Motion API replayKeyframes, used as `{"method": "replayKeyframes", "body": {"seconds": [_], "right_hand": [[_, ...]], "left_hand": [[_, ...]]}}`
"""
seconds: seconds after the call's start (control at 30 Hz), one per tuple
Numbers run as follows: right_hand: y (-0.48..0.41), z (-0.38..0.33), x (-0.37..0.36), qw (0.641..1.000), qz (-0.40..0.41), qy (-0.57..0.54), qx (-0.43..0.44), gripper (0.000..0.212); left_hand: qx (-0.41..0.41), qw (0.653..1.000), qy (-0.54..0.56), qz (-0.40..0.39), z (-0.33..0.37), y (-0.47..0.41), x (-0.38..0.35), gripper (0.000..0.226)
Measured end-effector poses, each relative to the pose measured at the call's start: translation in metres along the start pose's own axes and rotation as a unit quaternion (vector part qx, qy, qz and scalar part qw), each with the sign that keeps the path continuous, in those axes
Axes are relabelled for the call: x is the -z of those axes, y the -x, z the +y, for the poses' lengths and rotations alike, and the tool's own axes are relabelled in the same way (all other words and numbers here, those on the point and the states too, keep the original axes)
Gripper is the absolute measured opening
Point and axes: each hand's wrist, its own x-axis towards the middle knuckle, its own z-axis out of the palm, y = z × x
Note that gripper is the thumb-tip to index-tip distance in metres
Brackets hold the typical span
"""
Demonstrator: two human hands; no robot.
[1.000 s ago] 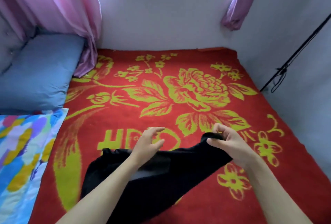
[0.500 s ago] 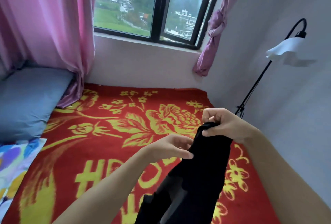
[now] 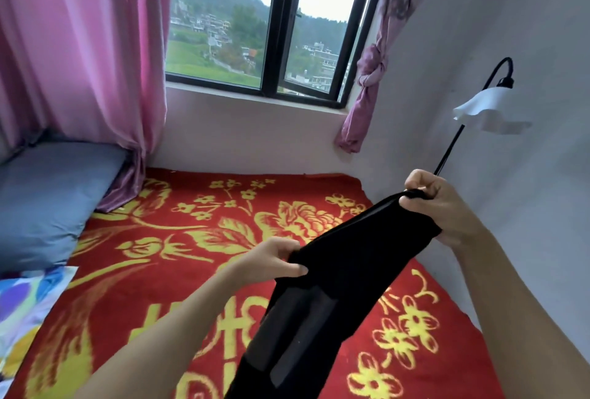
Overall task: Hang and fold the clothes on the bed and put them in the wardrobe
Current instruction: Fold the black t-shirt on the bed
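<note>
A black garment (image 3: 335, 277) hangs in the air over the bed, its top edge stretched between my two hands and the rest drooping down toward the bottom of the view. My left hand (image 3: 271, 259) pinches the lower left end of that edge. My right hand (image 3: 437, 203) grips the upper right corner, fingers curled round the bunched cloth, near the wall. The bed is covered by a red blanket (image 3: 159, 287) with yellow flowers. No wardrobe or hanger is in view.
A blue-grey pillow (image 3: 48, 200) lies at the bed's left, a colourful pillowcase (image 3: 22, 309) below it. Pink curtains (image 3: 79, 57) hang at the left, a knotted one (image 3: 367, 79) right of the window. A black floor lamp with white shade (image 3: 488, 108) stands by the right wall.
The garment has been lifted off the blanket. My left hand has taken hold of its edge and both hands have drawn apart, stretching it. The view has tilted up to the window.
</note>
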Motion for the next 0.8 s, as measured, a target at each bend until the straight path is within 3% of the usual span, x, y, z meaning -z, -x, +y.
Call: {"method": "replayKeyframes", "body": {"seconds": [0.1,0.2,0.27,0.3,0.33,0.43,0.47,0.6,0.7,0.8], "right_hand": [[0.003,-0.002,0.011,0.998,0.052,-0.035,0.019,0.016],[0.004,0.003,0.014,0.998,0.057,-0.03,0.0,0.021],[0.004,0.01,0.015,0.998,0.063,-0.028,-0.011,0.016],[0.003,0.015,0.017,0.997,0.069,-0.033,-0.013,0.015],[0.002,0.018,0.018,0.996,0.076,-0.039,-0.016,0.015],[-0.001,0.03,0.023,0.995,0.087,-0.044,-0.032,0.019],[-0.002,0.033,0.024,0.995,0.087,-0.042,-0.039,0.021],[-0.007,0.052,0.023,0.993,0.089,-0.038,-0.07,0.019],[-0.006,0.067,0.018,0.993,0.076,-0.007,-0.094,0.026],[0.001,0.079,0.012,0.992,0.031,0.032,-0.118,0.015]], "left_hand": [[0.029,0.997,-0.064,0.026,-0.007,0.007,0.022,0.024],[0.052,0.987,-0.151,0.035,-0.014,0.013,0.04,0.005],[0.056,0.956,-0.278,0.075,-0.018,0.018,0.05,0.007],[0.054,0.949,-0.29,0.11,-0.019,0.021,0.055,0.004],[0.05,0.952,-0.265,0.144,-0.02,0.025,0.06,0.011],[0.033,0.983,-0.028,0.179,-0.024,0.041,0.074,0.021],[0.028,0.982,0.039,0.182,-0.027,0.046,0.078,0.015],[0.024,0.949,0.23,0.213,-0.036,0.064,0.083,0.041],[0.013,0.925,0.27,0.267,-0.042,0.076,0.084,0.018],[0.018,0.926,0.182,0.33,-0.05,0.088,0.085,0.003]]}}
